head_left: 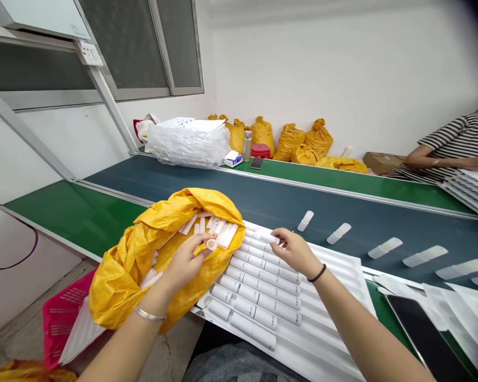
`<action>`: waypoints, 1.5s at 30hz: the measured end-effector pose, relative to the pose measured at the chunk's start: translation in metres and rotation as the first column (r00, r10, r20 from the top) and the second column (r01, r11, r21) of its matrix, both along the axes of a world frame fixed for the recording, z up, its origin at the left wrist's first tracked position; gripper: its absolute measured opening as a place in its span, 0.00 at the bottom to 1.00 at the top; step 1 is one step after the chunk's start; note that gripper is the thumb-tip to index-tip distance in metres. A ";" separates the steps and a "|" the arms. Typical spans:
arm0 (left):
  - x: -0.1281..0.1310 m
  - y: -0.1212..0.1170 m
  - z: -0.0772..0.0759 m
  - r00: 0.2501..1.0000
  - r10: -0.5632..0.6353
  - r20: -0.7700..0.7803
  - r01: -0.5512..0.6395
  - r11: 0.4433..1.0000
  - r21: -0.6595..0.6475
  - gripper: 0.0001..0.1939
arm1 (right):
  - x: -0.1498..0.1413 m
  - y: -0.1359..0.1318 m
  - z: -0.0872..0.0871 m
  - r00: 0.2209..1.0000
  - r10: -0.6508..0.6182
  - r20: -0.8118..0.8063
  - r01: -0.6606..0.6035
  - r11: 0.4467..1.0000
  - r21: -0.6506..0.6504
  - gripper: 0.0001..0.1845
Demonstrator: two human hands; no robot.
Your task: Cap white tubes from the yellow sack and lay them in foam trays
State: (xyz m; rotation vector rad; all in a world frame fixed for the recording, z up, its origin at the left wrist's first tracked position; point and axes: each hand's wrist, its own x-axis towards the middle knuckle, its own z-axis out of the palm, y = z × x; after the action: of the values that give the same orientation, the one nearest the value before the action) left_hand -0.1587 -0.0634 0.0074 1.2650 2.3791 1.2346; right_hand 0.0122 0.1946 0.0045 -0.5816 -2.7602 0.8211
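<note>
My left hand (pixel 191 260) is at the mouth of a yellow woven sack (pixel 123 265), its fingers closed on a short white tube (pixel 211 244) whose round open end faces me. More loose white tubes (pixel 226 234) lie inside the sack. My right hand (pixel 295 248) pinches another white tube (pixel 269 238) above the far end of a white ridged tray (pixel 322 339). Printed white tubes (pixel 258 294) lie in rows in the tray's grooves on its left side, under and beside my right hand.
Translucent capped tubes (pixel 384 248) lie along the dark conveyor belt (pixel 263 193). A black phone (pixel 426 334) rests at right near stacked trays. A pink basket (pixel 66 302) stands below the sack. Across the belt are a plastic-wrapped bundle (pixel 187 143), yellow sacks (pixel 290 140) and a person in stripes (pixel 454 138).
</note>
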 end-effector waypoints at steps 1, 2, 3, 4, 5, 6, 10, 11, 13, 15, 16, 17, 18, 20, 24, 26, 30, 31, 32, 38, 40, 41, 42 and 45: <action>0.015 0.003 -0.001 0.997 -0.038 0.062 0.029 0.990 0.139 0.14 | 0.003 -0.013 0.003 0.993 0.045 -0.106 -0.065 0.980 -0.188 0.15; 0.029 0.006 -0.002 0.987 -0.077 0.140 0.035 0.959 0.280 0.13 | 0.006 -0.026 0.004 0.977 0.075 -0.202 -0.148 0.914 -0.379 0.16; 0.042 0.009 -0.004 0.966 -0.121 0.228 0.017 0.911 0.413 0.12 | 0.008 -0.039 0.004 0.958 0.086 -0.274 -0.228 0.809 -0.542 0.17; 0.054 0.013 -0.005 0.935 -0.166 0.314 -0.021 0.856 0.517 0.12 | 0.010 -0.049 0.004 0.944 0.089 -0.316 -0.287 0.694 -0.660 0.18; 0.062 0.017 -0.006 0.899 -0.204 0.387 -0.066 0.811 0.582 0.13 | 0.012 -0.057 0.004 0.934 0.082 -0.348 -0.327 0.589 -0.739 0.19; 0.068 0.020 -0.006 0.867 -0.238 0.439 -0.103 0.775 0.623 0.15 | 0.014 -0.063 0.003 0.924 0.061 -0.378 -0.354 0.511 -0.783 0.20; 0.072 0.025 0.000 0.870 -0.238 0.432 -0.093 0.780 0.619 0.15 | 0.026 -0.063 0.011 0.877 0.005 -0.481 -0.381 0.617 -0.689 0.17; 0.071 0.024 0.003 0.899 -0.195 0.393 -0.068 0.823 0.563 0.15 | 0.030 -0.060 0.015 0.861 0.047 -0.506 -0.382 0.716 -0.585 0.16; 0.067 0.020 0.010 0.952 -0.105 0.287 -0.018 0.918 0.397 0.13 | 0.036 -0.054 0.024 0.830 0.185 -0.526 -0.396 0.860 -0.322 0.14; 0.065 0.016 0.017 0.983 -0.103 0.154 0.063 0.968 0.244 0.12 | 0.039 -0.050 0.032 0.808 0.296 -0.509 -0.409 0.904 -0.125 0.15; 0.065 0.014 0.020 0.986 -0.141 0.094 0.120 0.972 0.202 0.12 | 0.040 -0.048 0.034 0.807 0.320 -0.497 -0.410 0.909 -0.081 0.16; 0.064 0.012 0.022 0.982 -0.187 0.041 0.176 0.967 0.184 0.13 | 0.041 -0.047 0.036 0.812 0.326 -0.485 -0.404 0.913 -0.062 0.16; 0.065 0.010 0.024 0.974 -0.225 -0.004 0.222 0.958 0.184 0.14 | 0.041 -0.047 0.036 0.821 0.322 -0.471 -0.394 0.917 -0.059 0.16; 0.065 0.009 0.026 0.962 -0.256 -0.092 0.270 0.942 0.202 0.16 | 0.041 -0.047 0.036 0.853 0.299 -0.427 -0.365 0.928 -0.080 0.15; 0.066 0.009 0.024 0.926 -0.213 -0.312 0.294 0.925 0.242 0.19 | 0.040 -0.049 0.032 0.920 0.176 -0.351 -0.277 0.925 -0.261 0.16; 0.066 0.009 0.022 0.890 -0.172 -0.422 0.301 0.917 0.263 0.21 | 0.040 -0.051 0.031 0.934 0.124 -0.336 -0.268 0.865 -0.425 0.18; 0.068 0.009 0.021 0.802 -0.133 -0.582 0.344 0.900 0.269 0.27 | 0.041 -0.054 0.030 0.960 0.034 -0.278 -0.229 0.666 -0.710 0.22; 0.069 0.008 0.021 0.783 -0.139 -0.606 0.361 0.895 0.261 0.28 | 0.042 -0.054 0.030 0.967 0.020 -0.256 -0.213 0.621 -0.755 0.23; 0.069 0.008 0.021 0.765 -0.148 -0.627 0.379 0.890 0.253 0.29 | 0.042 -0.054 0.031 0.972 0.014 -0.234 -0.198 0.583 -0.788 0.24; 0.067 0.006 0.018 0.698 -0.212 -0.684 0.440 0.881 0.176 0.32 | 0.049 -0.054 0.034 0.985 0.021 -0.172 -0.156 0.531 -0.833 0.24; 0.066 0.006 0.016 0.688 -0.231 -0.688 0.449 0.880 0.154 0.32 | 0.051 -0.054 0.033 0.989 0.055 -0.138 -0.146 0.533 -0.833 0.24; 0.066 0.006 0.015 0.694 -0.231 -0.682 0.447 0.881 0.156 0.32 | 0.051 -0.054 0.031 0.988 0.073 -0.138 -0.156 0.538 -0.828 0.23; 0.067 0.007 0.014 0.713 -0.220 -0.666 0.432 0.886 0.170 0.31 | 0.052 -0.054 0.030 0.983 0.084 -0.164 -0.182 0.561 -0.808 0.23; 0.070 0.010 0.013 0.819 -0.161 -0.551 0.330 0.917 0.223 0.24 | 0.052 -0.054 0.024 0.933 0.102 -0.346 -0.293 0.774 -0.562 0.19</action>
State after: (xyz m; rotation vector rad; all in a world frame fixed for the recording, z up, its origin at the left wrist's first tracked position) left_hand -0.0883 -0.0533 0.0205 2.1881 2.2769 1.3473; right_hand 0.0647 0.1407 0.0284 -0.2157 -2.2677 1.7227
